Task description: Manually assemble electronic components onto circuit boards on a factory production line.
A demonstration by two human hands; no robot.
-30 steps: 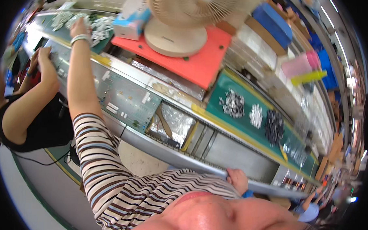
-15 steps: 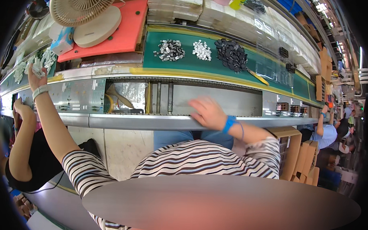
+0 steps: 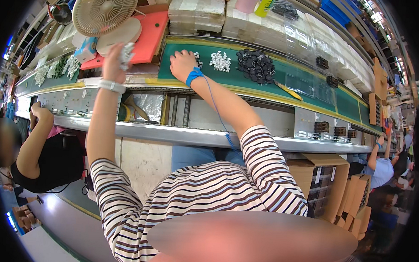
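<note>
My left hand (image 3: pixel 113 65), blurred by motion, is closed around a bunch of small white plastic parts (image 3: pixel 127 55) in front of the fan. My right hand (image 3: pixel 182 65), with a blue wrist strap and coiled cord, lies over a pile of small grey-and-black parts (image 3: pixel 198 60) on the green mat (image 3: pixel 167 74). Its fingers are apart and bent down, and they cover most of that pile. Just to the right are a heap of small white parts (image 3: pixel 220 61) and a larger heap of black disc-shaped parts (image 3: pixel 256 66).
A conveyor rail (image 3: pixel 181 133) runs across in front of me, with circuit boards (image 3: pixel 67 100) at left. A yellow-handled tool (image 3: pixel 289 91) lies on the mat. Behind stand a beige fan (image 3: pixel 105 9) and wrapped white stacks (image 3: pixel 196 14). At left, a co-worker's arm (image 3: pixel 37 134) reaches to the line.
My left hand has moved right, away from the white parts at far left, carrying some. My right hand has gone from above the rail to the grey-and-black pile, up and left.
</note>
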